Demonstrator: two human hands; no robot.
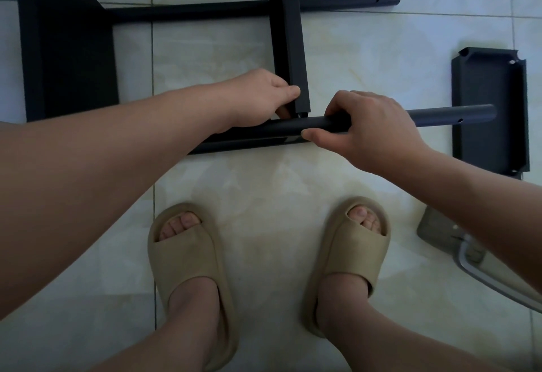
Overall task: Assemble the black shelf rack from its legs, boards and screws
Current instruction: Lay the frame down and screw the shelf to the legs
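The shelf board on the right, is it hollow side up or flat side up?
Hollow side up: the shelf board shows raised rims around a recessed centre.

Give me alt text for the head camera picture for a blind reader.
Seen from above, a person's right hand grips a black leg tube while the left hand holds the end of a black board beside it. A second tube and a loose board lie on the tiled floor beyond tan slippers.

Matt black metal leg (440, 114) and boards (289, 34), glossy pale marbled floor tiles (264, 183), matt beige foam-like slippers (187, 260).
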